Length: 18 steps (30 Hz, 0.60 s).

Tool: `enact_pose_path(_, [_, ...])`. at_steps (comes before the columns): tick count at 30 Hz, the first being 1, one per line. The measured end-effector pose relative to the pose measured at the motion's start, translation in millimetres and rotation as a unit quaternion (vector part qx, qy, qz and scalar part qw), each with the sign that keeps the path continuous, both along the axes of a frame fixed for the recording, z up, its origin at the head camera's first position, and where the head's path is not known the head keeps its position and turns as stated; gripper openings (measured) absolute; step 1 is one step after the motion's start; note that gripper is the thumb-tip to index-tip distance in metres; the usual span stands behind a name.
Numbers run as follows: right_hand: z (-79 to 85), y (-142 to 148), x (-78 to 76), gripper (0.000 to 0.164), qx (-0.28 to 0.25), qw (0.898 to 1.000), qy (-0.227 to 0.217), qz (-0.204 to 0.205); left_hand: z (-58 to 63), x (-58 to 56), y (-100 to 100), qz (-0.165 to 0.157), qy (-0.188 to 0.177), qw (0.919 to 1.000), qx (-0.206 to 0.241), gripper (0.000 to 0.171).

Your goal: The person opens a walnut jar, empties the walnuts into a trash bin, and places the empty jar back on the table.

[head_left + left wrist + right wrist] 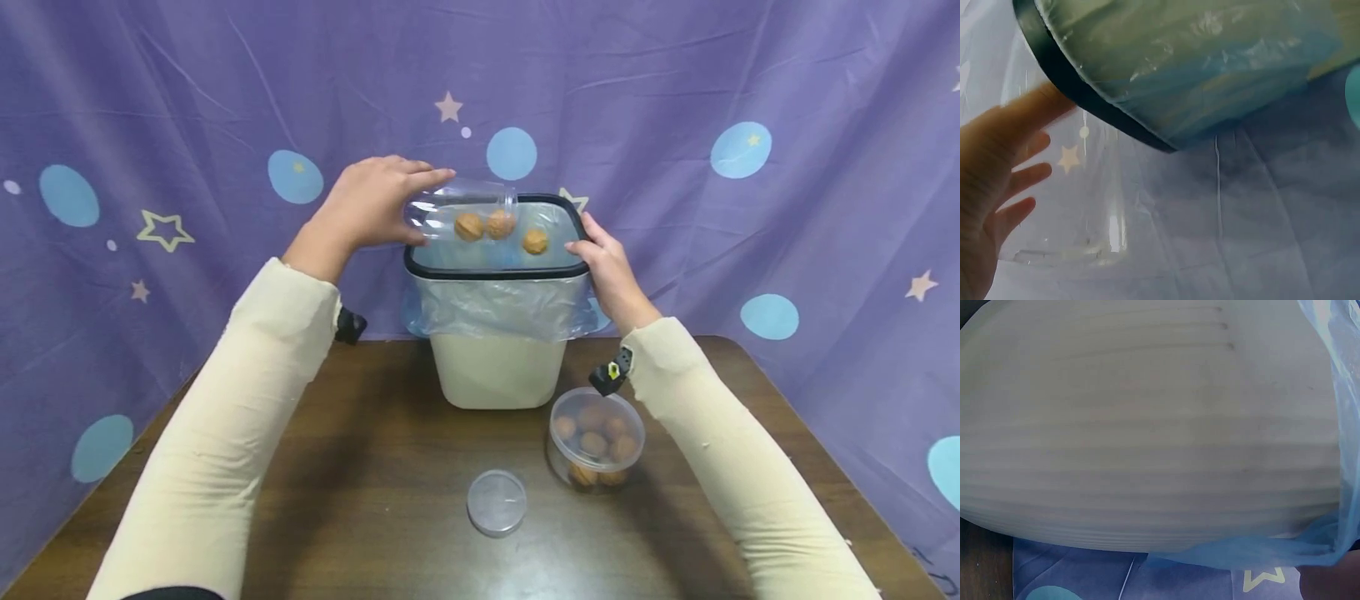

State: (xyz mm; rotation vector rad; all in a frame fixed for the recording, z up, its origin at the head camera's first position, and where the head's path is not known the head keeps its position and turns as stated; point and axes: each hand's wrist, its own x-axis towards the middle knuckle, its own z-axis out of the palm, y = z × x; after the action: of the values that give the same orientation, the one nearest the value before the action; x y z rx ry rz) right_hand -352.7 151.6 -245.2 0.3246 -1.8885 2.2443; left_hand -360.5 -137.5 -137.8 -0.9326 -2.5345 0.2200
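My left hand holds a clear plastic jar on its side, its mouth pointing right over a cream trash bin. Two walnuts are inside the jar near the mouth. Just beyond it, another walnut is over the bin's opening. The black rim holds down a bluish plastic liner. On the bin's right side, my right hand grips the rim. The left wrist view shows my fingers about the jar; the right wrist view is mostly bin wall.
A round clear tub of walnuts stands on the brown table, in front of the bin to the right. Left of the tub lies a small round clear lid. A purple patterned curtain hangs behind.
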Motion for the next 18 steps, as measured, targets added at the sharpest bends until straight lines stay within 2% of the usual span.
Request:
enact_pose_path(5, [0.2,-0.4,-0.3,0.071,0.001,1.0,0.004,-0.002,0.9,0.1,0.6,-0.004,0.012,0.9999,0.001,0.087])
enact_pose_path(18, [-0.1,-0.2,2.1,0.071,0.0,1.0,0.0,-0.002,-1.0,-0.4,-2.9,-0.007,0.013,0.9999,-0.003,0.086])
